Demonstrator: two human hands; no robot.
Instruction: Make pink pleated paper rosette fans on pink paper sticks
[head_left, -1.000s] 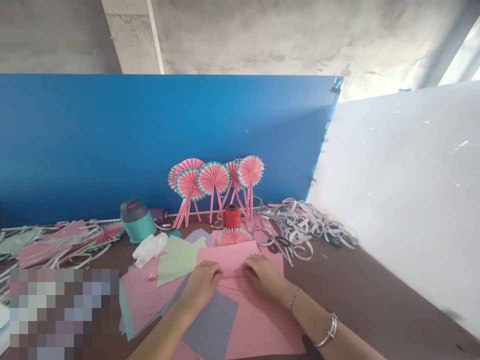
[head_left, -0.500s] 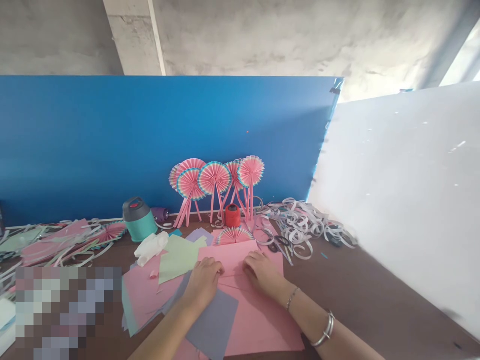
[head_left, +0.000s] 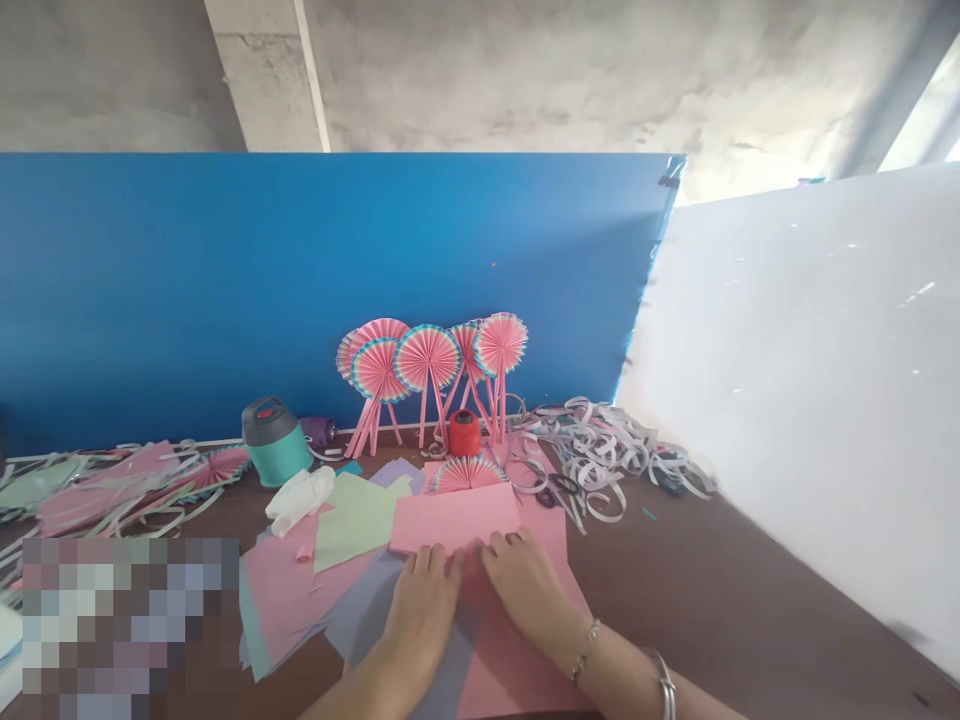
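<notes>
A small sheet of pink paper (head_left: 457, 512) lies crosswise in front of me, over a larger pink sheet (head_left: 525, 650). My left hand (head_left: 427, 600) has its curved fingers on the near edge of the small sheet, toward its left part. Close beside it, my right hand (head_left: 529, 585) grips the same edge further right, with a chain bracelet and a silver bangle on that arm. Both hands are closed at the edge, and the thumbs are partly hidden. Grey-purple paper (head_left: 367, 610) shows under my left hand.
Several pleated pink paper fans (head_left: 427, 358) stand against the blue panel (head_left: 225, 280). Before them are a red container (head_left: 465, 433) and a half-open fan (head_left: 466, 473). A teal-and-grey container (head_left: 276, 450), green paper (head_left: 356, 525) and white crumpled material (head_left: 300, 500) lie left; curled paper strips (head_left: 600, 450) lie right.
Both hands have come nearer to me along with the grip on the small pink sheet's near edge, and sit closer together. More of that sheet lies flat and uncovered beyond the fingers.
</notes>
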